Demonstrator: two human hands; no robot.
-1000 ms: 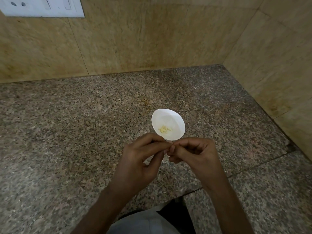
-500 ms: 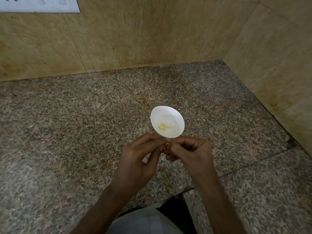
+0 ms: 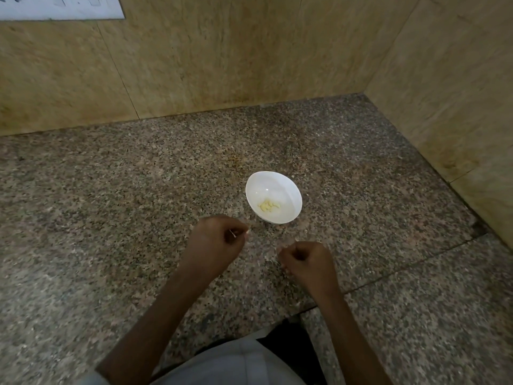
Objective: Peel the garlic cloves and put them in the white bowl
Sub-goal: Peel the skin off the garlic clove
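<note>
Left hand (image 3: 216, 241) near white bowl (image 3: 277, 187)

Left hand (image 3: 216, 240) pinching peel (image 3: 233, 233) and curled right hand (image 3: 305, 262) hover beside white bowl (image 3: 277, 184) of cloves (image 3: 268, 206).

The left hand (image 3: 213, 240) and right hand (image 3: 305, 262) are bare, the forearms uncovered to the elbow. Lower down the person wears a pale grey garment (image 3: 236, 362), with a black patch (image 3: 288, 336) beside it.
</note>
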